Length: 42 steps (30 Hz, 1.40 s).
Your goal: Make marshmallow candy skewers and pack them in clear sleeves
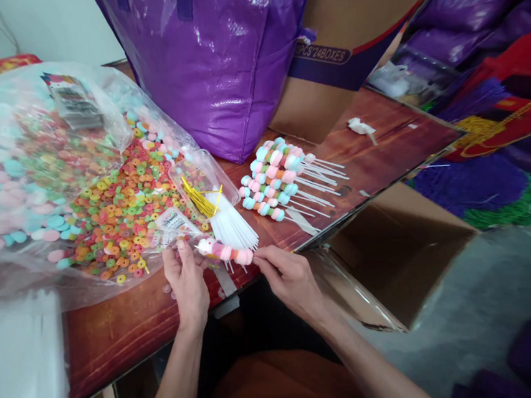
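Note:
A candy skewer of pink, orange and white pieces lies crosswise between my two hands. My left hand is closed at its left end, thumb on top, on a small clear printed wrapper. How far the skewer sits inside the wrapper I cannot tell. My right hand pinches the skewer's right end, where the fingers hide the stick. Just beyond are white sticks and yellow twist ties by a clear plastic tray. Finished-looking marshmallow skewers lie in a pile to the right.
At left, a large clear plastic bag spreads under loose gummy rings and marshmallows. A purple bag and a cardboard box stand behind. An open carton sits below the table's right edge.

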### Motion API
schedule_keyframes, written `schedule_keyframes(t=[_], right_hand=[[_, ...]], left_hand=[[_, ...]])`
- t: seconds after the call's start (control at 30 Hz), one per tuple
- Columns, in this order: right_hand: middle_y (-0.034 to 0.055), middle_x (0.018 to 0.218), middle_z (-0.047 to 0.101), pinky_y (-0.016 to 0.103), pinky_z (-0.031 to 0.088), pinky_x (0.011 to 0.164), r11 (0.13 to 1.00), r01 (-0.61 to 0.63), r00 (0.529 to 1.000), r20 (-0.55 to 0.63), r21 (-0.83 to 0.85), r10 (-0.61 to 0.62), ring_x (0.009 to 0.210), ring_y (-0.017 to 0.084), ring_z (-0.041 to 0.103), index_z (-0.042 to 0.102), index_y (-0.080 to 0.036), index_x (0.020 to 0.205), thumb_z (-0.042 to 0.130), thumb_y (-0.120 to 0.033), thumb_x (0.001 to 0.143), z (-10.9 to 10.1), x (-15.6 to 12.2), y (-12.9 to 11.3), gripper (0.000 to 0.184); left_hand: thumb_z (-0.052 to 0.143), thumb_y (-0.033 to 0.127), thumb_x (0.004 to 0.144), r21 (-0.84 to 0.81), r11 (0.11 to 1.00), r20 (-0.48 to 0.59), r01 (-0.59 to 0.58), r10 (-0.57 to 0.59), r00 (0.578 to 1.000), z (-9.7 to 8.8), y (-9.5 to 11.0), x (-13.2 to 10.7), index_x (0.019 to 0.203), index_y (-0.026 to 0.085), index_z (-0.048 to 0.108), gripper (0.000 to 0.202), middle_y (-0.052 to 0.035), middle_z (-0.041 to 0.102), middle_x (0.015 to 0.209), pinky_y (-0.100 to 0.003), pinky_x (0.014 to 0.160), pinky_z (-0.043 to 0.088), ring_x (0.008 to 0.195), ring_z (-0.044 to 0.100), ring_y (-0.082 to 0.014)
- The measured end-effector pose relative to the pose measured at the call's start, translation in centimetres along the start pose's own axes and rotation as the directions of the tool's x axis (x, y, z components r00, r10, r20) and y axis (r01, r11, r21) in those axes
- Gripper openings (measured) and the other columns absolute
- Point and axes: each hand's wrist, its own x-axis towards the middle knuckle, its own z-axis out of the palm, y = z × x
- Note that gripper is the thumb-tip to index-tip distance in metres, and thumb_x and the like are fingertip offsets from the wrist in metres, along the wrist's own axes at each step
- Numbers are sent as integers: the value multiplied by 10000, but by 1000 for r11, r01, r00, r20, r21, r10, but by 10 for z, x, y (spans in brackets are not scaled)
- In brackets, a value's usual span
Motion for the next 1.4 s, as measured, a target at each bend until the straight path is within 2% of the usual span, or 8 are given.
schedule_keyframes(t=[0.33,0.6,0.7,0.77,0.93,1.1,1.23,1.4], right_hand=[[-34,594,512,238,358,560,938,-285,957,110,195,268,544,110,448,593,-203,724,495,-282,963,15,3,-25,270],[-67,472,442,218,176,420,463,-685,728,505,563,463,415,58,250,567,-181,649,633,-450,784,8,12,-26,308],[-75,460,434,218,141,411,380,-724,685,533,575,497,396,49,219,574,-178,660,649,-454,749,15,14,-28,299],[-69,461,435,222,177,423,423,-690,720,491,588,491,409,58,254,557,-184,642,625,-429,774,21,15,-32,287],[-40,542,468,234,330,536,739,-484,875,235,469,424,535,103,412,479,-204,605,525,-345,887,32,17,-41,318],[-42,577,474,238,348,561,896,-325,946,96,303,311,537,119,427,559,-208,732,466,-341,960,31,19,-45,280],[-40,595,476,234,319,566,943,-293,950,156,160,269,546,110,424,544,-203,712,468,-315,971,21,12,-38,293],[-49,593,462,214,331,561,925,-273,954,200,265,224,546,98,418,533,-198,715,474,-270,962,25,7,-37,263]], left_hand=[[761,506,770,-80,990,118,120,-110,987,5,1,-9,895,206,624,353,-35,733,873,-299,747,571,850,727,-192],[768,538,753,-134,976,143,171,-151,978,1,4,0,866,174,668,394,-80,763,874,-334,764,576,835,743,-224],[767,538,752,-99,980,153,170,-154,976,2,0,-6,838,176,659,388,-67,753,831,-335,762,575,823,740,-222],[756,535,765,-72,982,167,173,-159,973,3,-1,-9,837,173,657,382,-61,745,813,-329,760,575,811,735,-213],[707,522,819,-19,979,219,205,-196,956,4,1,-15,837,153,668,371,-69,740,811,-322,774,575,821,728,-202],[739,500,798,-34,954,286,299,-277,917,4,6,-13,883,150,677,366,-68,748,837,-331,810,572,839,729,-200],[778,470,767,-69,956,256,285,-259,931,-2,10,-4,868,153,662,352,-64,742,797,-335,793,575,848,731,-211],[778,422,780,-69,954,262,292,-265,928,-1,5,-9,863,159,662,299,-34,734,828,-318,814,567,836,728,-186]])
